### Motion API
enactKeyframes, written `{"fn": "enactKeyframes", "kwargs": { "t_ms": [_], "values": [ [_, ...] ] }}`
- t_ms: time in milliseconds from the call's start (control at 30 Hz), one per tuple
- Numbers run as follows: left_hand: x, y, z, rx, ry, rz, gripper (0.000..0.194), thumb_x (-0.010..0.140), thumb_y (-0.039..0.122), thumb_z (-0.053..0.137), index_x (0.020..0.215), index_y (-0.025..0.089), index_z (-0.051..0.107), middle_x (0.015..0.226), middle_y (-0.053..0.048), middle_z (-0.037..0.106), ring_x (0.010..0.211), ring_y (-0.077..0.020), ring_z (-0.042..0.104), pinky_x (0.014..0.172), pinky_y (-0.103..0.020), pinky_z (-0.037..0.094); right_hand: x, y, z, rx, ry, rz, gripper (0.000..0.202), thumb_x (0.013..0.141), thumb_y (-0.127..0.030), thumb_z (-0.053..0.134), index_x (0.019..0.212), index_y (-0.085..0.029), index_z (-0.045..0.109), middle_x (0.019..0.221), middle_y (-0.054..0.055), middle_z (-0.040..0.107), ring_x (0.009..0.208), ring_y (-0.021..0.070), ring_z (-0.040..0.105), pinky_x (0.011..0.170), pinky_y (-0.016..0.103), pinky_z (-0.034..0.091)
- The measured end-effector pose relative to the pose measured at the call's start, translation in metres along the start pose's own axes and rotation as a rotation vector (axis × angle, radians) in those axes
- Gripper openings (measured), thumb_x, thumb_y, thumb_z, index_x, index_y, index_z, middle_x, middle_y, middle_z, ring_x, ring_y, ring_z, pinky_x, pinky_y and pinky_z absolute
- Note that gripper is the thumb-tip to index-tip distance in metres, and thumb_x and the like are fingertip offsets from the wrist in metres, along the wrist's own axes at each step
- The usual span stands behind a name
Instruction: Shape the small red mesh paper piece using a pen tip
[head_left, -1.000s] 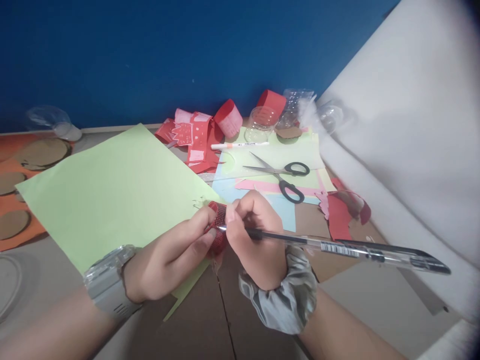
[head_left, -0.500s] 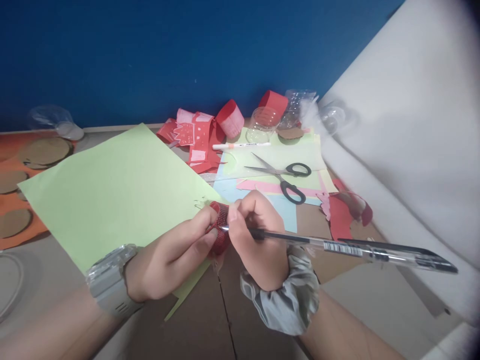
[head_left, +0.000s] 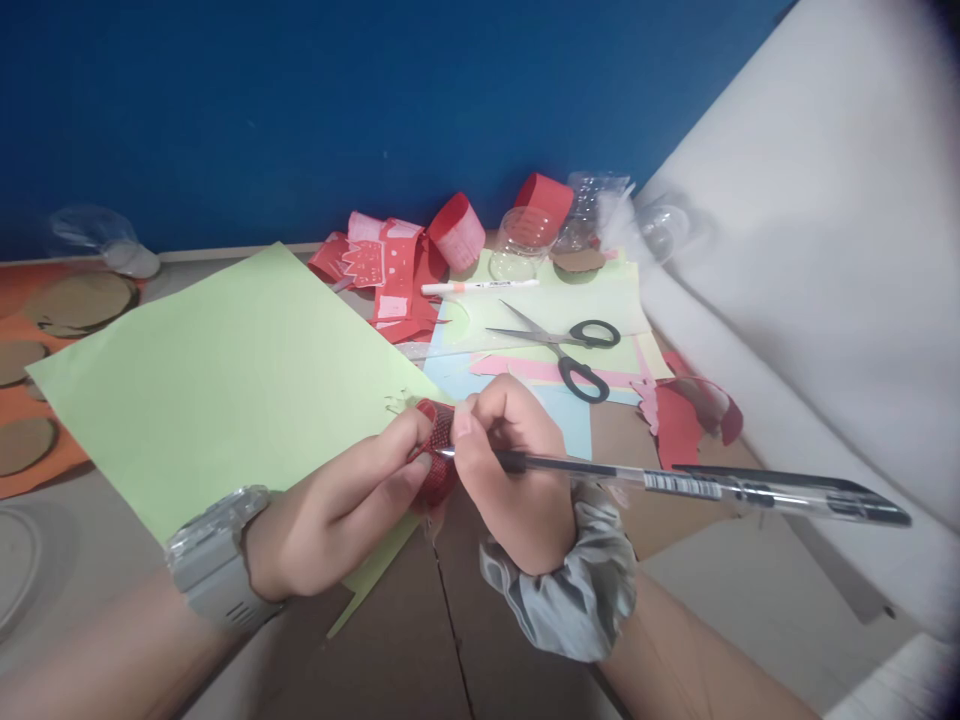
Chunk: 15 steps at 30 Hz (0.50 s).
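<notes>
My left hand (head_left: pixel 352 490) is closed, pinching a small curved red paper piece (head_left: pixel 437 480) marked with a dark crosshatch pattern. Fingers of my right hand (head_left: pixel 517 470) are wrapped around a clear-barrelled pen (head_left: pixel 682 483) with a barcode label; its cap sits on the back end. The pen tip meets the red piece close to my left thumb. Part of the red piece is hidden behind my fingers. Beneath my left hand lies a large light green paper sheet (head_left: pixel 247 390), its near right corner cut into a strip.
Black-handled scissors (head_left: pixel 574 350) lie half spread on coloured paper sheets (head_left: pixel 574 425). Behind them are a white marker (head_left: pixel 480 287), red paper cutouts (head_left: pixel 397 265) and clear plastic cups (head_left: pixel 521 245). Cardboard discs (head_left: pixel 82 303) rest at the left. A white padded surface (head_left: pixel 840 300) rises at right.
The whole view has shifted slightly. Both hands keep nearly the same pose, with the pen tip still at the red paper piece.
</notes>
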<state>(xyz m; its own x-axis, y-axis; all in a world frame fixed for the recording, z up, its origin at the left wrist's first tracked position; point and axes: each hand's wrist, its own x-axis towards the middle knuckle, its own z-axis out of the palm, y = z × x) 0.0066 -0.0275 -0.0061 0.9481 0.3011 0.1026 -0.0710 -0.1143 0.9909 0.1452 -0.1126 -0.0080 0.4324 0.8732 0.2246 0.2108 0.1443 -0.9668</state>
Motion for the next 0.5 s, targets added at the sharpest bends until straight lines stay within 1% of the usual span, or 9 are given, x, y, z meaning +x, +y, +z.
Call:
{"fn": "enactKeyframes", "kwargs": {
  "t_ms": [233, 367, 500],
  "values": [
    [0.0005, 0.0009, 0.0000, -0.008, 0.003, 0.008, 0.023, 0.104, 0.020, 0.028, 0.088, 0.018, 0.044, 0.085, -0.002, 0.048, 0.078, -0.0158, 0.045, 0.074, -0.027, 0.041, 0.0006, -0.0008, -0.0029, -0.012, 0.000, 0.009, 0.029, 0.089, -0.016, 0.051, 0.067, -0.022, 0.033, 0.058, -0.007, 0.032, 0.052, 0.0084, 0.030, 0.047, 0.024, 0.027],
    [-0.0006, 0.0003, -0.0011, 0.008, -0.003, -0.005, 0.023, 0.104, 0.020, 0.027, 0.088, 0.018, 0.043, 0.086, -0.003, 0.047, 0.078, -0.0161, 0.044, 0.074, -0.028, 0.041, 0.0010, -0.0017, -0.0014, -0.012, 0.009, 0.004, 0.029, 0.089, -0.016, 0.052, 0.066, -0.021, 0.034, 0.058, -0.007, 0.033, 0.051, 0.0078, 0.031, 0.047, 0.023, 0.028],
    [-0.0008, -0.0007, -0.0013, 0.000, -0.018, 0.004, 0.023, 0.104, 0.021, 0.026, 0.090, 0.018, 0.044, 0.088, -0.004, 0.049, 0.079, -0.0160, 0.046, 0.075, -0.028, 0.042, 0.0008, -0.0021, -0.0001, -0.016, 0.025, 0.019, 0.030, 0.089, -0.018, 0.055, 0.066, -0.021, 0.035, 0.057, -0.007, 0.034, 0.051, 0.0075, 0.032, 0.046, 0.023, 0.028]
  ]
}}
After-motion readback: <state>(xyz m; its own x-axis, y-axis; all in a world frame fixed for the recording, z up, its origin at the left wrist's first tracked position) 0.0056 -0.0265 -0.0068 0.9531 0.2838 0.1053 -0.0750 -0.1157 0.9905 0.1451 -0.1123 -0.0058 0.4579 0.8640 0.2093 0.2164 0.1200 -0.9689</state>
